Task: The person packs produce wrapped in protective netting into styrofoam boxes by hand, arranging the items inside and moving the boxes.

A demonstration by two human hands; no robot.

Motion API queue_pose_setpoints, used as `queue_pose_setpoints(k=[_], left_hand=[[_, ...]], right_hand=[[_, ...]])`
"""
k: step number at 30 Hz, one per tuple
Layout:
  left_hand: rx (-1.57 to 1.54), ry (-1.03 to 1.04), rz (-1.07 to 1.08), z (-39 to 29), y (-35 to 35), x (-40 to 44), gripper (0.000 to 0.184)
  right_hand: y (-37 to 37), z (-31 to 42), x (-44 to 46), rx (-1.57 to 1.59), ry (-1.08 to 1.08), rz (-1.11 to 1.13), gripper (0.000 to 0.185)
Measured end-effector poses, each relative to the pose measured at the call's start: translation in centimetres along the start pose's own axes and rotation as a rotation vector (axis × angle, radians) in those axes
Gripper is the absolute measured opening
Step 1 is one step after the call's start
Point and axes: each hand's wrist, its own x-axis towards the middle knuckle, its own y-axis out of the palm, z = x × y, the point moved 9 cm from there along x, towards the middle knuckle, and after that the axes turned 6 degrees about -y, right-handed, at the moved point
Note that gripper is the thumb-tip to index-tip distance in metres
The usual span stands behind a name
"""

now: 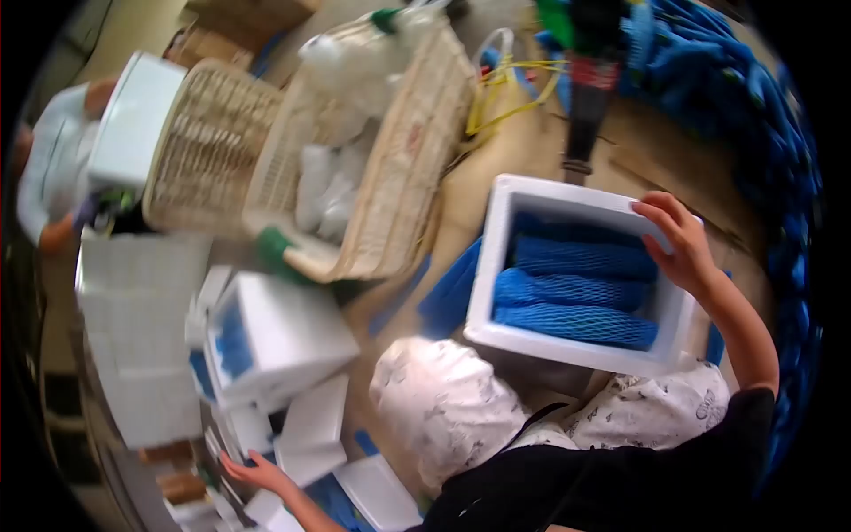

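Observation:
A white foam box [581, 182] stands in front of my knees, holding several rolls in blue netting [576, 288] laid side by side. My right hand [678, 239] grips the box's far right rim, its fingers curled over the edge. Off to the left, my left hand [255, 470] reaches out with fingers extended and apart, close to thin white foam pieces [215, 448]. Blur hides whether it touches them. White foam lids [379, 492] lie around that hand.
Another white foam box [284, 337] lies tilted on its side at left. Beyond it are large wicker baskets [394, 168] with clear plastic bags [332, 191]. Blue netting [709, 71] is heaped at upper right, below a dark post [587, 115]. A person [58, 160] is at far left.

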Motion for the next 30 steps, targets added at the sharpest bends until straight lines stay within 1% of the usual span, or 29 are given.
queue_pose_setpoints(k=[1,2,3,4,5,6,7,8,9,10,11,12,14,16,17,18,20,21,22,23,24,25,26,27,28,29,30], left_hand=[[-0.222,0.147,0.052,-11.1,1.2,1.8,0.049],[-0.423,0.319,0.128,-23.0,1.0,1.8,0.045],[-0.611,0.467,0.311,-33.1,0.1,-0.2,0.045],[-0.847,0.681,0.543,-41.7,-0.8,-3.7,0.044],[-0.898,1.086,0.706,-49.7,-2.7,-8.4,0.048],[-0.861,1.397,0.884,-56.1,-4.8,-13.2,0.055],[-0.886,1.584,0.964,-60.0,-5.6,-17.6,0.062],[-0.895,1.588,1.029,-62.4,-5.0,-20.6,0.065],[-0.906,1.582,1.093,-64.4,-4.1,-23.6,0.067],[-0.851,1.548,1.101,-65.5,-2.7,-26.9,0.069],[-0.793,1.518,1.109,-65.9,-1.2,-29.6,0.072],[-0.726,1.532,0.951,-65.9,-1.1,-31.0,0.076],[-0.676,1.511,1.007,-65.7,-0.4,-32.1,0.077],[-0.614,1.469,1.104,-65.0,0.1,-31.8,0.074],[-0.569,1.441,1.162,-65.2,0.2,-31.9,0.072],[-0.556,1.447,1.190,-66.1,-0.3,-31.9,0.068],[-0.480,1.464,1.206,-65.9,0.4,-32.4,0.064],[-0.417,1.482,1.216,-65.6,0.6,-32.6,0.062],[-0.360,1.463,1.273,-64.8,1.8,-33.0,0.062],[-0.356,1.461,1.287,-64.7,2.2,-33.1,0.062],[-0.362,1.485,1.233,-64.8,2.1,-33.2,0.057],[-0.366,1.512,1.183,-64.6,2.1,-33.1,0.052],[-0.258,1.487,1.304,-63.4,3.7,-33.8,0.056],[-0.302,1.471,1.213,-64.0,2.9,-33.2,0.060],[-0.297,1.492,1.196,-64.2,2.7,-33.2,0.063],[-0.286,1.517,1.182,-64.3,2.6,-33.1,0.067],[-0.278,1.524,1.220,-64.1,2.6,-33.2,0.072]], right_hand=[[-0.7,-1.0,-1.0,-0.038,0.012,-0.045,0.049],[-1.7,-2.0,-2.6,-0.104,0.060,-0.108,0.047],[-2.3,-2.7,-3.8,-0.138,0.080,-0.163,0.045],[-3.6,-3.5,-5.4,-0.156,0.126,-0.248,0.044],[-4.7,-4.4,-7.0,-0.165,0.152,-0.331,0.043],[-5.3,-6.0,-8.8,-0.190,0.211,-0.410,0.041],[-6.4,-7.3,-10.3,-0.184,0.287,-0.469,0.037],[-6.5,-9.4,-12.2,-0.141,0.389,-0.498,0.039],[-6.4,-12.1,-14.1,-0.099,0.481,-0.526,0.040],[-6.0,-14.6,-15.5,-0.100,0.498,-0.537,0.040],[-4.3,-18.5,-17.6,-0.016,0.716,-0.488,0.044],[-2.3,-22.2,-19.9,0.073,0.936,-0.430,0.047],[-0.3,-29.1,-21.2,0.044,1.039,-0.360,0.058],[-0.9,-36.2,-19.4,-0.118,1.127,-0.352,0.069],[-1.1,-40.1,-18.1,-0.015,1.326,-0.277,0.081],[-1.2,-44.0,-16.7,0.052,1.402,-0.379,0.092],[-1.2,-49.9,-13.7,0.137,1.509,-0.491,0.104],[-0.4,-52.3,-12.8,0.145,1.544,-0.576,0.105],[0.8,-53.7,-12.2,0.088,1.581,-0.524,0.097],[1.4,-54.5,-12.2,0.016,1.620,-0.472,0.090],[2.2,-54.8,-13.3,0.006,1.629,-0.454,0.090],[2.7,-54.5,-14.0,-0.030,1.480,-0.467,0.080],[2.9,-53.3,-15.1,-0.068,1.333,-0.476,0.070],[2.3,-49.7,-17.0,-0.042,1.192,-0.574,0.058],[2.3,-45.2,-19.1,-0.064,1.074,-0.569,0.056],[2.9,-40.6,-21.5,0.034,1.062,-0.486,0.055],[4.9,-36.0,-25.0,0.063,1.028,-0.403,0.057]])
